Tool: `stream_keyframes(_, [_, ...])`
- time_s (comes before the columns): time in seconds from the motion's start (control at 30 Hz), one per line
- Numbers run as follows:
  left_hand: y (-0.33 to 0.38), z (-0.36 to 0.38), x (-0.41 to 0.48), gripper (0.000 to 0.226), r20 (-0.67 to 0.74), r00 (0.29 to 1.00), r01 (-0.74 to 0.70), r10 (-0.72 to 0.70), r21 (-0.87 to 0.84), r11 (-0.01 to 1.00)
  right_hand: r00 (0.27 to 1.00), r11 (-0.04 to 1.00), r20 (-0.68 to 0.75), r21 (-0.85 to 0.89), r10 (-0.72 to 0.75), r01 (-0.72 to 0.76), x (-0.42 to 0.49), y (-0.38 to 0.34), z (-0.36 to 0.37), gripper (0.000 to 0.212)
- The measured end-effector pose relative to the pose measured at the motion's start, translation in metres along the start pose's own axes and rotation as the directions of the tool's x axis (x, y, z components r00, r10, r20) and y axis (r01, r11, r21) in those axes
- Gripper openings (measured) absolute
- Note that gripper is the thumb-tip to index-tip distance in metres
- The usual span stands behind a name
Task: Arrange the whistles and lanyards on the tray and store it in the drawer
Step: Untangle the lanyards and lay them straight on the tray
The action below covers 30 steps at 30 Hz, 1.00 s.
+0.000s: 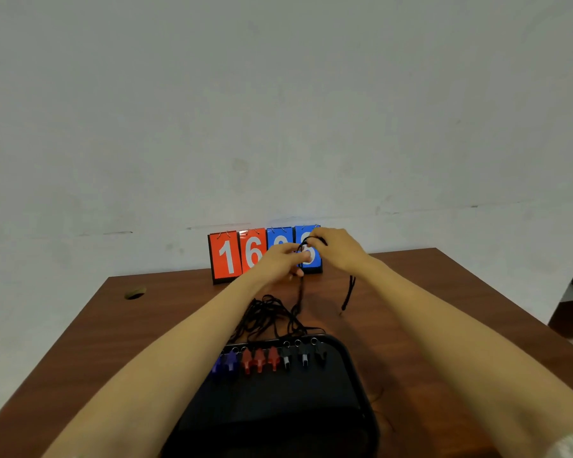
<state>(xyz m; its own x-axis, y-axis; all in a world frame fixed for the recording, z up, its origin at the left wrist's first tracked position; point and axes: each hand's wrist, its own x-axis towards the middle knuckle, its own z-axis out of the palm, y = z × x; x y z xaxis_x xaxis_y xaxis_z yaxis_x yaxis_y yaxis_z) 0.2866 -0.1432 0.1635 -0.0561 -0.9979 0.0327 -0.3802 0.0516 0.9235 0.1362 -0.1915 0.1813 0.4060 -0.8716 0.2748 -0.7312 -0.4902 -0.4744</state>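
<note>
A black tray [351, 385] lies on the brown table in front of me. Along its far edge stands a row of whistles: blue ones [227, 361] at the left, red ones [260, 358] in the middle, black ones [303, 355] at the right. Beyond the tray a heap of black lanyards [268, 314] rests on the table. Both hands are raised over the far side of the table. My left hand [280, 261] and my right hand [333, 247] each pinch one black lanyard [348, 292], whose loops hang down from them toward the table.
A flip scoreboard [232, 256] with red cards showing 1 and 6 and blue cards behind my hands stands at the table's far edge against the wall. A cable hole [134, 294] is in the table's far left corner.
</note>
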Motion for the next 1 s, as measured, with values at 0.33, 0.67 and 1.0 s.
stream_keyframes(0.33, [-0.01,-0.043,-0.035,0.021,-0.276,0.96,0.058,0.055,0.384,0.922,0.963,0.999,0.267,-0.004,-0.049,0.052,-0.039,-0.003,-0.018,0.025])
stream_keyframes(0.67, [-0.049,-0.081,-0.099,0.024,-0.311,0.95,0.211,0.01,0.667,0.715,0.947,1.0,0.321,-0.007,0.031,-0.031,-0.077,0.009,-0.015,0.023])
stream_keyframes(1.0, [-0.081,-0.077,-0.146,0.028,-0.378,0.925,0.287,-0.036,0.635,0.717,0.969,1.0,0.248,0.018,-0.021,0.017,-0.109,0.015,0.002,0.017])
